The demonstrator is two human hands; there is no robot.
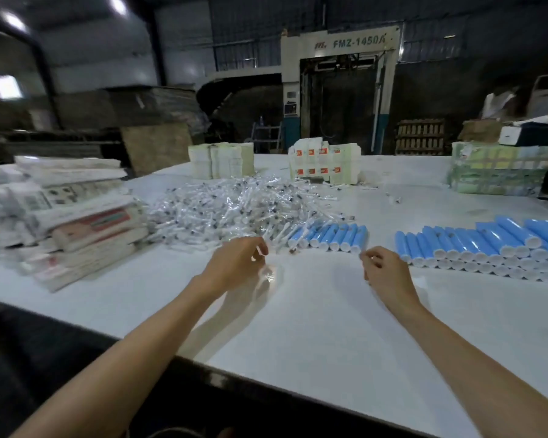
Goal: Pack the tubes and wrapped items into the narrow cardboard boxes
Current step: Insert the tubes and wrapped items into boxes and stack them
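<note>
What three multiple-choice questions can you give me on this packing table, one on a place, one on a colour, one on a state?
1. The pile of wrapped items lies: A on the floor; B left of the tubes; C right of them.
2. The tubes' bodies are: A blue; B red; C green.
3. The left hand: A lies flat; B grips a box; C pinches a wrapped item.
1 B: the tubes lie to its right. 2 A: every body shows blue. 3 C: thumb and finger close on it.

Dim hall, ceiling lamps [13,20] glaring; table [329,327] bright; left edge blurred, warped.
</note>
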